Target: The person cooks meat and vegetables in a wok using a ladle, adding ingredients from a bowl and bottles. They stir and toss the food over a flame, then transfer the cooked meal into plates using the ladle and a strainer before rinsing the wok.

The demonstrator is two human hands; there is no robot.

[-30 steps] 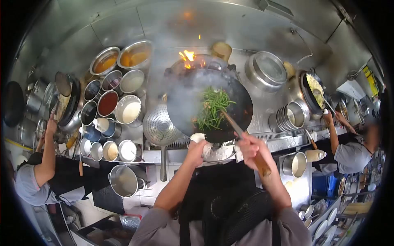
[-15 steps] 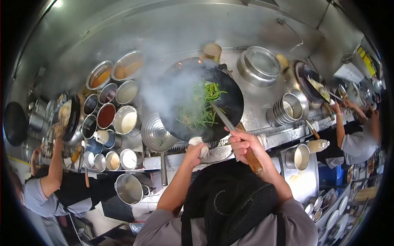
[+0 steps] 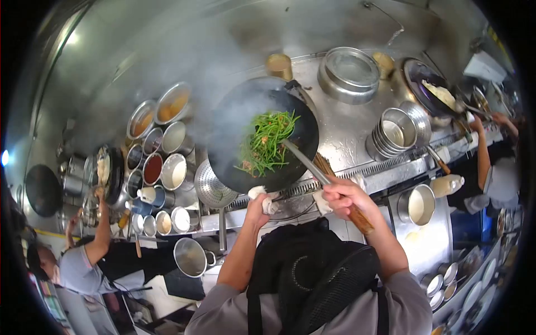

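Note:
Steam rises from a large black wok (image 3: 304, 131) in the middle of the view. Green stalks with small brownish bits, the green vegetables (image 3: 271, 134), lie in a heap inside it. My left hand (image 3: 258, 209) is closed round a white cloth (image 3: 268, 204) at the wok's near rim. In my right hand (image 3: 346, 195) is a long metal ladle (image 3: 307, 162) with a wooden handle; its far end is in the wok, against the greens, and its head is hidden there.
Left of the wok are a perforated strainer (image 3: 212, 187) and several sauce containers (image 3: 152, 168). Stacked metal pots (image 3: 391, 134) and a lidded pan (image 3: 349, 75) stand right. Co-workers (image 3: 84, 268) (image 3: 499, 178) work at woks on both sides.
The greens are gathered into a denser heap, and less steam covers them. The view has shifted. The right co-worker's wok now shows a pale piece of food more plainly.

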